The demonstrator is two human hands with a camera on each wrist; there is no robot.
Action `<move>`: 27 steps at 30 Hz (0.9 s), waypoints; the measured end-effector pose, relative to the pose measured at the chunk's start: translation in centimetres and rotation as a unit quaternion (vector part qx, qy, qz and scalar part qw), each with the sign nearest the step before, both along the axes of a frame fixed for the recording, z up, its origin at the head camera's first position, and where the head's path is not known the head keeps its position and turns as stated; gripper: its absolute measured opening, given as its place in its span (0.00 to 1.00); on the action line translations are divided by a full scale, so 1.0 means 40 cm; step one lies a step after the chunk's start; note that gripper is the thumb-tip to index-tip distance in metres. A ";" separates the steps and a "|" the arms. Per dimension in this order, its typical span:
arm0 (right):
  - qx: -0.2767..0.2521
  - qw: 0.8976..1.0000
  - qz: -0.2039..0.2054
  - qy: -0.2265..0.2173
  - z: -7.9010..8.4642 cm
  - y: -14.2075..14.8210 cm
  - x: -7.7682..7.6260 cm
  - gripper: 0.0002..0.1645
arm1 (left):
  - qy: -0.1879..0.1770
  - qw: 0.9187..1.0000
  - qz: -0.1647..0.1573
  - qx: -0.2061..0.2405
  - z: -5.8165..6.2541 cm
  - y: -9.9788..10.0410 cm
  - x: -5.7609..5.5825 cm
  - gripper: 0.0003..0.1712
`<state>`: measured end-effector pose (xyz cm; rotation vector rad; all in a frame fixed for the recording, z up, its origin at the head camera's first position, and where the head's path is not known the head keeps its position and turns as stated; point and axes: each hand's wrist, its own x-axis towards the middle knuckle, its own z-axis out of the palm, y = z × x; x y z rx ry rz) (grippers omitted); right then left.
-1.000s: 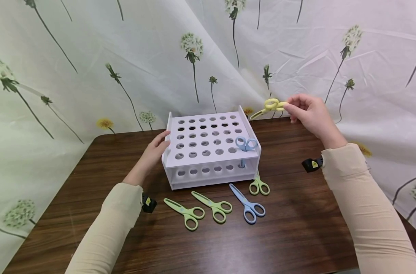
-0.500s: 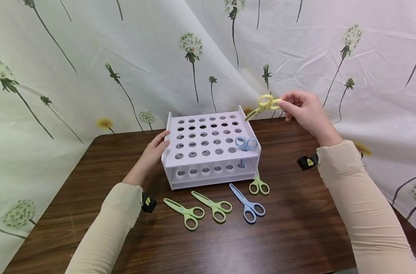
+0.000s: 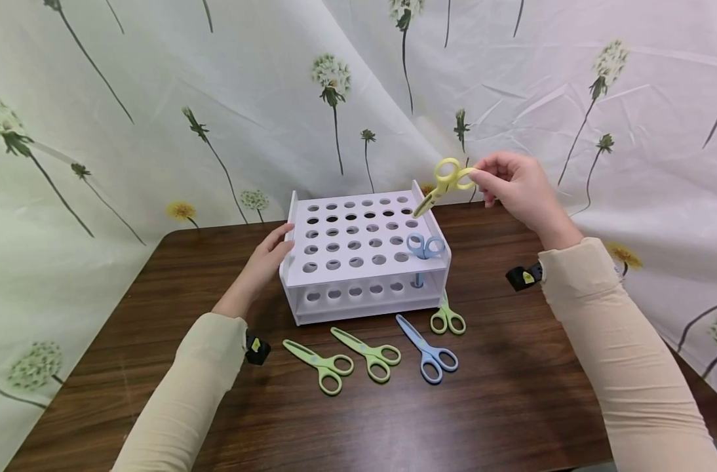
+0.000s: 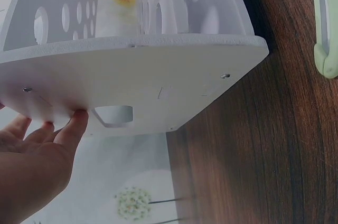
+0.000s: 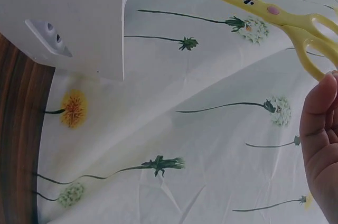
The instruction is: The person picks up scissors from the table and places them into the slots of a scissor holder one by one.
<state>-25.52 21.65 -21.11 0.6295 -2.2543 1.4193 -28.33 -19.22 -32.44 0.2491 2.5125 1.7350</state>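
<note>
Head view: right hand [image 3: 514,187], fingers pinching a loop of yellow plastic scissors [image 3: 450,182], blades slanting down over the right rear of a white, round-holed rack [image 3: 343,238]. Dark wood-grain table [image 3: 482,406] runs past both rack sides; white dandelion-print cloth [image 3: 276,131] behind.

Left wrist view: left hand [image 4: 45,163], fingers slightly spread, touching rack's side panel.

Right wrist view: scissors' tip apart from rack's edge.

Three views, one rack [image 3: 365,253]
Head view looks forward and down over the surface [image 3: 358,426]; closer wrist views share the rack from opposite ends.
</note>
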 end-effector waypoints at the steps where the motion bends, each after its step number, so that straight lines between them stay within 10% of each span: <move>1: -0.001 1.000 0.004 0.001 0.000 -0.002 -0.001 0.08 | 0.000 1.000 0.000 0.002 0.000 0.000 -0.001 0.29; 27: 0.053 0.997 0.028 -0.040 -0.025 -0.072 -0.005 0.09 | 0.004 1.000 0.002 -0.004 -0.004 0.000 -0.003 0.30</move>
